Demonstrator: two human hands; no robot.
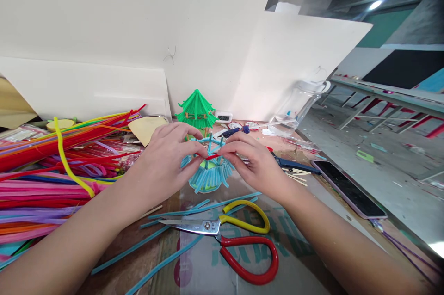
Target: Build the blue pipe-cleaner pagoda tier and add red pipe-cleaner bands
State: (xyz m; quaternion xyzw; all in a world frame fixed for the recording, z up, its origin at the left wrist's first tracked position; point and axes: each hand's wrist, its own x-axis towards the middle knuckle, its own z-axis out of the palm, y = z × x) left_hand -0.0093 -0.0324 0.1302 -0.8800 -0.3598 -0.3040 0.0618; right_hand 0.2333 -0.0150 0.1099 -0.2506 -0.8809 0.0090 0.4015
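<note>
A small blue pipe-cleaner structure (210, 178) with a skirt-like lower edge and upright posts stands in the middle of the worktop. My left hand (173, 149) pinches a short red pipe cleaner (210, 157) at the posts from the left. From the right, my right hand (251, 158) has thumb and forefinger closed at the same spot, by the red piece's other end; the fingertips partly hide it. Just behind stands a green pipe-cleaner pagoda (196, 110) with a pointed roof.
Scissors (208, 226) with yellow and red handles lie in front among loose blue pipe cleaners (166, 261). Bundles of coloured pipe cleaners (34, 193) fill the left. At right are a phone (348, 188), pliers (294, 164) and a clear jug (300, 103); a glue gun (236, 131) lies behind.
</note>
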